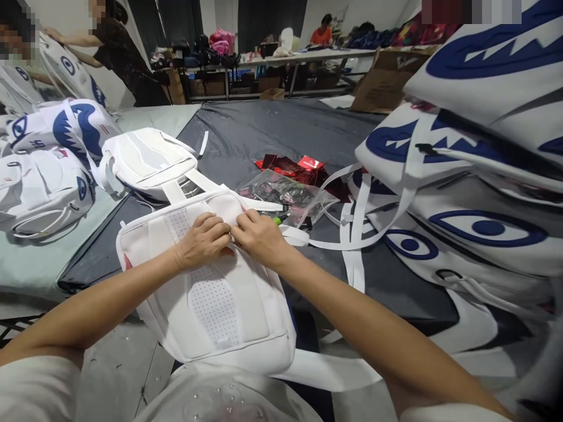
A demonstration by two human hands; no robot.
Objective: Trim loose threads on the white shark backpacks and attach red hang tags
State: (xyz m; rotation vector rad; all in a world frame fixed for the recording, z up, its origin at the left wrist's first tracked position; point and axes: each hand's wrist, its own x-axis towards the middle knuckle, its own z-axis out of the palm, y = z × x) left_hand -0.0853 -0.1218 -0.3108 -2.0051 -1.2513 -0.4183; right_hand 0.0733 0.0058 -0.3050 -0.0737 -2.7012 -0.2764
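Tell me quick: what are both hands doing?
Left hand: fingers curled, pressing on the white backpack; grip cannot be told.
Right hand: same, fingertips tucked at the backpack's top edge.

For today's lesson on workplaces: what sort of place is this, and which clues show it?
Probably a bag-making or packing workshop. Both hands, left hand and right hand, rest on a white backpack; matching shark-print backpacks are stacked beside it; people work at long tables behind.

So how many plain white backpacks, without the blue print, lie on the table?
2. One backpack lies back side up under the left hand and right hand; a second backpack lies behind it. The stacks may hide others.
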